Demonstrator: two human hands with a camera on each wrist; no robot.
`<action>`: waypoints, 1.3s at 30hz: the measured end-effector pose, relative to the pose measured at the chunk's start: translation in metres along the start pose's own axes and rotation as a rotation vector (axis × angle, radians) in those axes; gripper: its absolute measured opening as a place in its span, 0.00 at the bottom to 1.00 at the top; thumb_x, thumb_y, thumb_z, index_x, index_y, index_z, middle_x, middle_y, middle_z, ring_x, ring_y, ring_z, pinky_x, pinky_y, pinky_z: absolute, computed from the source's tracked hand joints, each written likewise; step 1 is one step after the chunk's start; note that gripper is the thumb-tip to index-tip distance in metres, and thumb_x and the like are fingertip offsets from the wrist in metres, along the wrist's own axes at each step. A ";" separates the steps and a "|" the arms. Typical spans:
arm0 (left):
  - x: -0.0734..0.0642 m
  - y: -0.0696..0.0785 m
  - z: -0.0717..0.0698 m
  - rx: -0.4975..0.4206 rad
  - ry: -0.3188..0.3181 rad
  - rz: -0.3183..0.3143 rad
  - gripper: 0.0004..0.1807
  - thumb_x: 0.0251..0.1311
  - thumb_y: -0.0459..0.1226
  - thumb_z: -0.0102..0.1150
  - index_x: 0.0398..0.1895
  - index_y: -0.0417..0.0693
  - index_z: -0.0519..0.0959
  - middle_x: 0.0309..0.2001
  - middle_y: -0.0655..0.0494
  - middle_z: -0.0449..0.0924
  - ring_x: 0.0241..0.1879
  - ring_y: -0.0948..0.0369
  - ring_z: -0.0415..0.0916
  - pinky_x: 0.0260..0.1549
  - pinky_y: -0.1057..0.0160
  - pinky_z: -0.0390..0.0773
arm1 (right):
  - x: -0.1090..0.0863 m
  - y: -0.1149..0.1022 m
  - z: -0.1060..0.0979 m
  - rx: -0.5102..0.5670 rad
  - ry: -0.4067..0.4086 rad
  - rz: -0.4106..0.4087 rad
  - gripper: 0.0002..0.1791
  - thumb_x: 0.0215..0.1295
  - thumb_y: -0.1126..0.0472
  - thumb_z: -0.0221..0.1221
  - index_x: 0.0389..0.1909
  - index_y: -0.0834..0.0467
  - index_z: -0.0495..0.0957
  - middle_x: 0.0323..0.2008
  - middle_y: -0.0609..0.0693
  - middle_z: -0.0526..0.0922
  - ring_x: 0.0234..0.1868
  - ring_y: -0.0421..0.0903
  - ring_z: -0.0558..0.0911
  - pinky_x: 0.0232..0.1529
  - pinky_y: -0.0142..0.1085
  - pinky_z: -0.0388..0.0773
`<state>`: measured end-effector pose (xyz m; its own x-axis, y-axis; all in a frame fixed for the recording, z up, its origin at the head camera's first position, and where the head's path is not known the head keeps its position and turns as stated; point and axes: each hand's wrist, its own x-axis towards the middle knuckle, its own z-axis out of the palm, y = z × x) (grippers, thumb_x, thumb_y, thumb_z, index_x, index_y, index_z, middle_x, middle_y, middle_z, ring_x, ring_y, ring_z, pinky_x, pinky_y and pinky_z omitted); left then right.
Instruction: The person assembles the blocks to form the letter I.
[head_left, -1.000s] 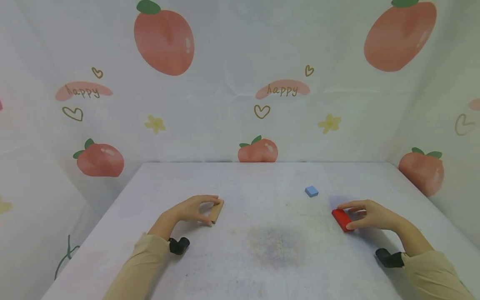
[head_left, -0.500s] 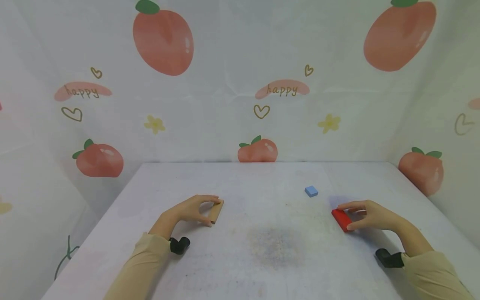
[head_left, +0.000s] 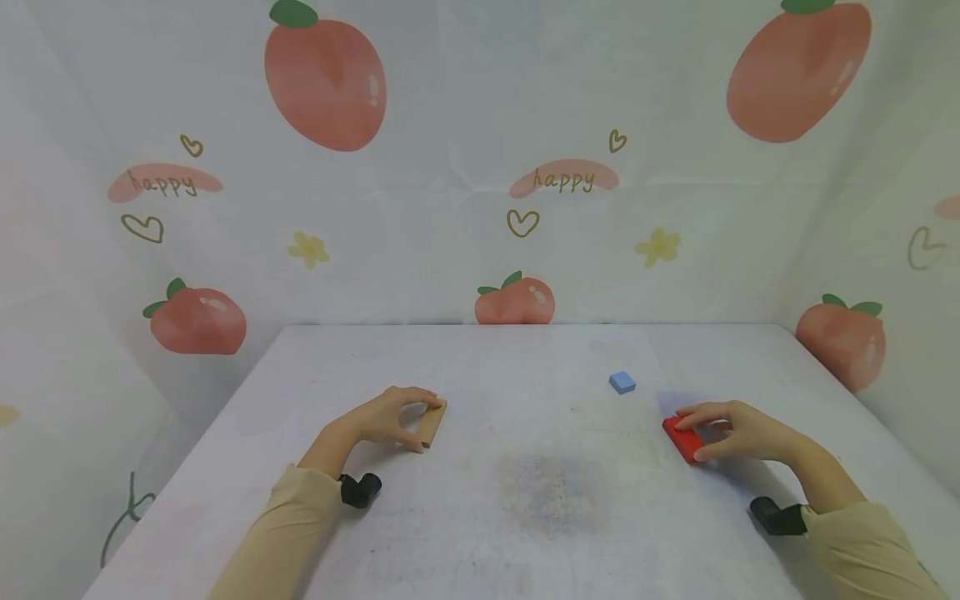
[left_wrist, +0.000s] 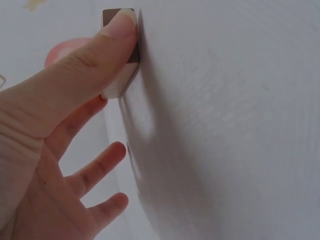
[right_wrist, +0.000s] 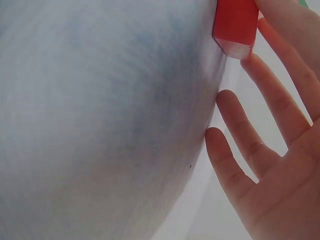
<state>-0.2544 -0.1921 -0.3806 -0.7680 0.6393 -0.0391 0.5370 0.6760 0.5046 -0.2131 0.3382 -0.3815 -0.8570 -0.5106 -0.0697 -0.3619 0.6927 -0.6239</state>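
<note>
Near the left of the table, my left hand (head_left: 378, 418) pinches a flat tan wooden block (head_left: 432, 425) lengthwise, thumb at the near end and index finger at the far end. In the left wrist view the thumb lies across the block (left_wrist: 118, 84), and the other fingers are spread behind it. On the right, my right hand (head_left: 753, 433) pinches a red rectangular block (head_left: 682, 440) end to end in the same way. The right wrist view shows the red block (right_wrist: 235, 22) at the top edge, its pale end facing the spread fingers. Both blocks are low at the tabletop.
A small blue block (head_left: 622, 382) lies farther back on the white table (head_left: 525, 375), right of centre and left of the red block. A white curtain (head_left: 442, 125) printed with fruit hangs behind the table. Black wrist cameras (head_left: 362, 491) are strapped at both cuffs.
The right index finger has settled slightly further onto the far end of the red block. The left knuckles have risen a little. The blocks stay in place.
</note>
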 end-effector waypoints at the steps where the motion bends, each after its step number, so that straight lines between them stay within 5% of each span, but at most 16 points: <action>1: 0.000 0.000 0.000 -0.003 0.001 -0.006 0.35 0.41 0.38 0.74 0.57 0.43 0.73 0.62 0.41 0.70 0.64 0.41 0.63 0.60 0.41 0.63 | 0.000 0.000 0.000 0.000 0.000 0.003 0.19 0.52 0.55 0.66 0.47 0.55 0.81 0.55 0.66 0.75 0.45 0.10 0.58 0.44 0.24 0.73; 8: -0.002 0.000 0.000 -0.016 0.019 -0.048 0.34 0.41 0.40 0.74 0.56 0.44 0.74 0.61 0.42 0.70 0.63 0.41 0.64 0.60 0.41 0.63 | 0.001 0.000 0.002 -0.010 0.011 0.013 0.19 0.52 0.55 0.67 0.46 0.53 0.82 0.55 0.64 0.75 0.46 0.10 0.57 0.45 0.25 0.73; 22: 0.000 -0.002 0.003 -0.004 0.088 0.035 0.36 0.40 0.43 0.74 0.56 0.41 0.74 0.59 0.41 0.73 0.62 0.42 0.66 0.60 0.41 0.63 | 0.001 -0.002 0.000 -0.035 0.011 0.022 0.19 0.51 0.53 0.67 0.45 0.53 0.82 0.54 0.64 0.76 0.45 0.09 0.58 0.47 0.39 0.79; 28: 0.000 0.006 0.005 0.000 0.128 0.052 0.38 0.39 0.43 0.75 0.57 0.39 0.73 0.59 0.41 0.73 0.61 0.42 0.67 0.59 0.41 0.64 | 0.001 -0.002 0.001 -0.023 0.013 0.023 0.19 0.51 0.54 0.67 0.45 0.53 0.82 0.54 0.64 0.76 0.45 0.10 0.58 0.45 0.25 0.74; 39: 0.002 0.017 0.011 -0.013 0.144 0.086 0.39 0.41 0.43 0.74 0.59 0.41 0.72 0.59 0.43 0.72 0.61 0.43 0.66 0.59 0.41 0.63 | 0.001 -0.002 0.001 -0.023 0.012 0.013 0.19 0.51 0.53 0.67 0.45 0.53 0.82 0.54 0.64 0.77 0.45 0.10 0.59 0.45 0.23 0.72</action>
<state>-0.2431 -0.1755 -0.3820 -0.7620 0.6348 0.1281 0.5990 0.6157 0.5119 -0.2126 0.3352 -0.3812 -0.8659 -0.4956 -0.0684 -0.3588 0.7106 -0.6053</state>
